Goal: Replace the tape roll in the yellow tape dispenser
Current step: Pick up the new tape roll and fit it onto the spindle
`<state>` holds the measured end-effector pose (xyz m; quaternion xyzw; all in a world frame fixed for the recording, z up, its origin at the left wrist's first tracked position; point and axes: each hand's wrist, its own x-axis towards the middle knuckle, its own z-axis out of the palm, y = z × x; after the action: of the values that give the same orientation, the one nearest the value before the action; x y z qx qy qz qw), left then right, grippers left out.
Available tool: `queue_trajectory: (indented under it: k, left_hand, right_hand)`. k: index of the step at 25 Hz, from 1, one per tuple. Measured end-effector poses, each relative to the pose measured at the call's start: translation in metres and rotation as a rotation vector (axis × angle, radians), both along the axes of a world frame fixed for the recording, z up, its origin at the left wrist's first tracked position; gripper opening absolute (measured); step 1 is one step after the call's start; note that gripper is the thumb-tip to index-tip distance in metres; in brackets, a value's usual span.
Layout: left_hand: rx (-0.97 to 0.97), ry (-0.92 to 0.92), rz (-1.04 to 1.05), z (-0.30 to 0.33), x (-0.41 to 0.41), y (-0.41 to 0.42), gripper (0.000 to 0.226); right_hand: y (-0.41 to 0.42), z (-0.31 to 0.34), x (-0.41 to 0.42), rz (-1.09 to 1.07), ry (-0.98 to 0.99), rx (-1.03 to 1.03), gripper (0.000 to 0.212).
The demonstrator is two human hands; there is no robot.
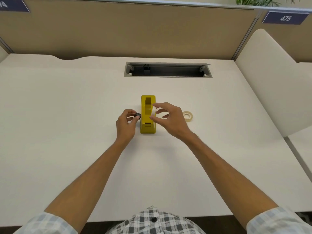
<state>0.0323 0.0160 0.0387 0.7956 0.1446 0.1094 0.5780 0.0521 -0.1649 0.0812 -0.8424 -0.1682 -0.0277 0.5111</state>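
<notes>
The yellow tape dispenser [148, 114] stands near the middle of the white counter [67, 102], its long side running away from the person, and everything else is best placed against it.

Just left of the dispenser, the left hand [125, 123] hovers with its fingers [135, 118] pinched on a small black spool core [138, 116], which sits right beside the dispenser's left wall; whether it touches the wall cannot be told.

Over the dispenser's right edge, the right hand [168, 118] holds a white tape roll [154, 110] on edge, thumb at the nearer side and fingertips at the farther side, so the fingers are clamped on the roll. The roll sits at the dispenser's right rim, level with the open well in its top. The well shows yellow inside, with a darker slot toward the far end.

Right of the dispenser, past the right hand, a second tape roll [187, 116] lies flat on the counter, cream-coloured with an open centre, apart from both hands.

Beyond the dispenser, toward the tan partition, a grey cable tray [167, 74] is recessed into the counter. Farther right, a blue sign [285, 18] reads 475. Both forearms are bare, with checked sleeves [280, 222] at the near edge.
</notes>
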Motion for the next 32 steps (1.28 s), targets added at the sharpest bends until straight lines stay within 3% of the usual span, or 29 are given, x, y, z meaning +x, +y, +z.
queue_trajectory:
  k: [6, 13, 18, 27, 32]
  left_hand:
    - [-0.059, -0.1, -0.036, 0.016, -0.013, -0.008, 0.021]
    - [-0.09, -0.128, -0.115, 0.02, -0.031, -0.019, 0.023]
    - [-0.078, -0.119, -0.111, 0.023, -0.035, -0.024, 0.026]
    - [-0.059, -0.083, -0.162, 0.025, -0.035, -0.026, 0.031]
    - [-0.059, -0.075, -0.2, 0.026, -0.033, -0.026, 0.031]
  right_hand:
    - [-0.017, -0.005, -0.008, -0.048, 0.03, 0.03, 0.037]
    - [-0.056, -0.034, -0.023, -0.203, 0.085, -0.192, 0.05]
    - [-0.067, -0.045, -0.018, -0.32, 0.097, -0.272, 0.044]
    - [-0.057, -0.056, 0.003, -0.282, 0.207, -0.434, 0.045]
    - [-0.063, -0.056, 0.009, -0.318, 0.151, -0.388, 0.059]
